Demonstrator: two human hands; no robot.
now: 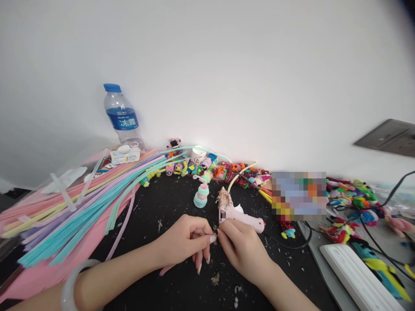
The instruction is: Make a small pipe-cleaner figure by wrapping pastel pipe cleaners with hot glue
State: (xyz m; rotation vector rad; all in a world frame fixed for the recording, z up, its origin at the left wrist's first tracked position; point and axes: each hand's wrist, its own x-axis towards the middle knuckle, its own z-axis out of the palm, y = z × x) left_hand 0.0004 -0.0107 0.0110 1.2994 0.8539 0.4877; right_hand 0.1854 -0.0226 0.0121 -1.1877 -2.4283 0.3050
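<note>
My left hand point(188, 242) and my right hand point(241, 248) meet fingertip to fingertip over the black tabletop point(181, 293). Both are closed in a pinch; a tiny dark bit shows between the tips, too small to name. A pink end of something pokes out under my left wrist. Just beyond my right hand lies a pale pink glue gun point(248, 218), its nozzle crusted and pointing away. Left of its nozzle stands a small coiled pipe-cleaner figure point(201, 198), mint at the base with pink and cream above.
Bundled pastel pipe cleaners point(81, 211) spread over the left side, with a water bottle point(123, 114) behind. Fuzzy figures and a paper cup point(198, 155) line the wall. A white power strip point(359, 278) and black cables point(304, 244) lie right. Scraps dot the tabletop.
</note>
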